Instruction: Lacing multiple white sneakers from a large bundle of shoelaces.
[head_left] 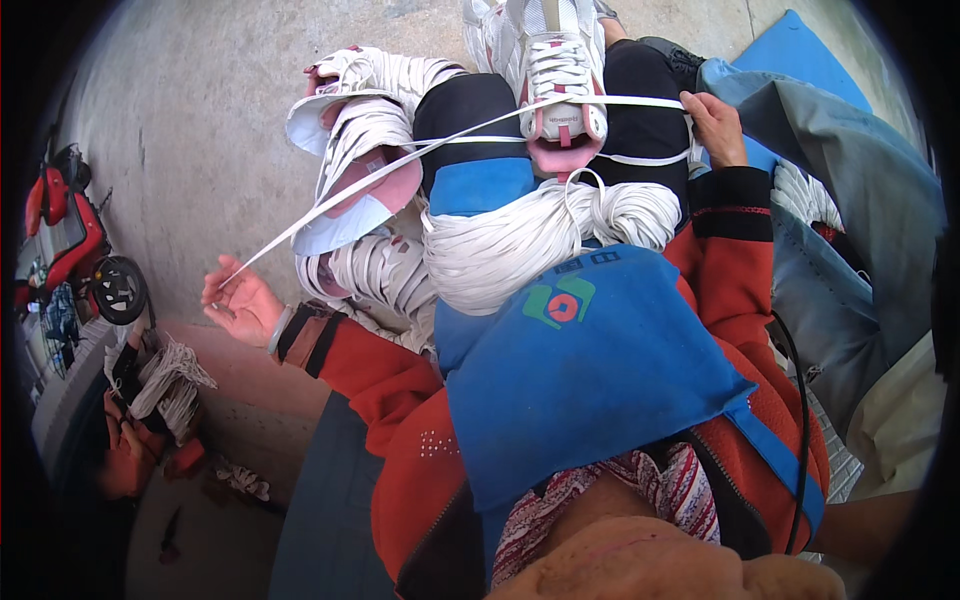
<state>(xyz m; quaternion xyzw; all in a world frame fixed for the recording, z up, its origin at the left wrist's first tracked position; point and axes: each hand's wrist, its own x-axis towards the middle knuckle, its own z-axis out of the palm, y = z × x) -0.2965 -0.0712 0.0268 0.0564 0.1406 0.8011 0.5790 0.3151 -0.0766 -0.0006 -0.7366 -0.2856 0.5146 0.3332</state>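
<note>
A white and pink sneaker (565, 100) sits between my knees, toe away from me, its laces criss-crossed up the front. From its top eyelets a flat white shoelace (350, 190) stretches out to both sides. Far out to the left, my left hand (245, 305) pinches one end, its other fingers loosely curled. My right hand (718, 130), beside my right knee, grips the other end between thumb and finger. A thick bundle of white laces (520, 240) lies across my lap. White bands cross both thighs.
Several more white and pink shoes (370, 170) are stacked along my left leg. Grey-blue cloth (830, 170) and a blue sheet (805, 55) lie on the right. At the far left stands a red scooter (75, 240); below it, another person's orange sleeve (130, 460) shows near white laces (172, 390).
</note>
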